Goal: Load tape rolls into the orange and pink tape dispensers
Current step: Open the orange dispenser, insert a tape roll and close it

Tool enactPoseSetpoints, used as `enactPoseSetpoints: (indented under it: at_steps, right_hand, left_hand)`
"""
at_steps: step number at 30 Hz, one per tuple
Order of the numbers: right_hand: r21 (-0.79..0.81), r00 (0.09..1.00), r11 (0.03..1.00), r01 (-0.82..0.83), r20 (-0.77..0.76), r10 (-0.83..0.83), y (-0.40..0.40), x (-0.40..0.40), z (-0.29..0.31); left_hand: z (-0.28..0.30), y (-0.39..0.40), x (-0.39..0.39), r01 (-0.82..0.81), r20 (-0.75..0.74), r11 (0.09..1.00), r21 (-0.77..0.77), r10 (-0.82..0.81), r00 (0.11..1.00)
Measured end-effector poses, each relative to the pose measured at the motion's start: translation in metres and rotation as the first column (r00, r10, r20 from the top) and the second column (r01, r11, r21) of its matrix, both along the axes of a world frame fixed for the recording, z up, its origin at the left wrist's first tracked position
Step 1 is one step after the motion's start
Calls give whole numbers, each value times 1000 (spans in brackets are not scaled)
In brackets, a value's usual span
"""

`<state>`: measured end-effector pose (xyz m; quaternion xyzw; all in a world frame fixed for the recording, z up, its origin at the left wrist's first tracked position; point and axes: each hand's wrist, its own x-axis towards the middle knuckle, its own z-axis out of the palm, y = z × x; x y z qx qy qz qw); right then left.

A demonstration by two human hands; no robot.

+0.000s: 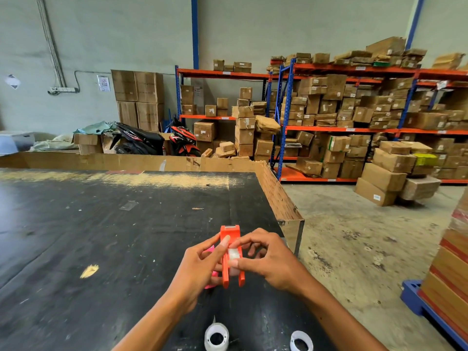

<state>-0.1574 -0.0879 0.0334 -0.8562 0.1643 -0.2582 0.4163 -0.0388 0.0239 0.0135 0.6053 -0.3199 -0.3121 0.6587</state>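
Observation:
Both hands hold the orange tape dispenser (230, 236) above the black table (101, 236), its cutter end pointing away from me. My left hand (200, 269) grips its left side, thumb on top. My right hand (266, 259) presses a clear tape roll (233, 254) down into the dispenser's slot. The pink dispenser (212, 249) shows only as slivers behind my left hand. Two more tape rolls lie near the table's front edge: one (216, 336) with a loose tab, another (301, 341) to its right.
A raised cardboard rim (276, 196) borders the table's far and right sides. Right of the table are a concrete floor, a blue pallet (415, 297) with stacked cartons, and shelving full of boxes. A scrap of clear tape (128, 205) lies on the tabletop.

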Motion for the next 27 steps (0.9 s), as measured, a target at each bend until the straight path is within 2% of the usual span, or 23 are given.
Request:
enactPoseSetpoints:
  at_steps: [3,7,12,15,21,24,27]
  right_hand:
    - [-17,1000,1000,-18,-9,18,2,-1,5]
    - [40,998,997,-65,14,65,6,0,10]
    - [0,994,1000,0,113,0,0,6,22]
    - [44,988,999,17,153,-24,-4,11,31]
    - [97,999,994,-43,29,40,-5,18,35]
    - [161,999,986,-42,-19,46,-4,19,34]
    - [155,998,987,-29,-47,36,-4,19,34]
  left_hand:
    - [0,2,-3,26,3,1000,10,-26,1000]
    - [0,8,-5,35,5,999,23,-35,999]
    - [-3,17,-2,59,27,998,38,-60,998]
    - [-2,22,-4,83,26,996,11,-83,996]
    - [-1,27,-6,106,54,994,12,-106,993]
    - [1,30,-7,132,60,991,21,-133,989]
    - [3,32,-8,173,79,984,39,-176,981]
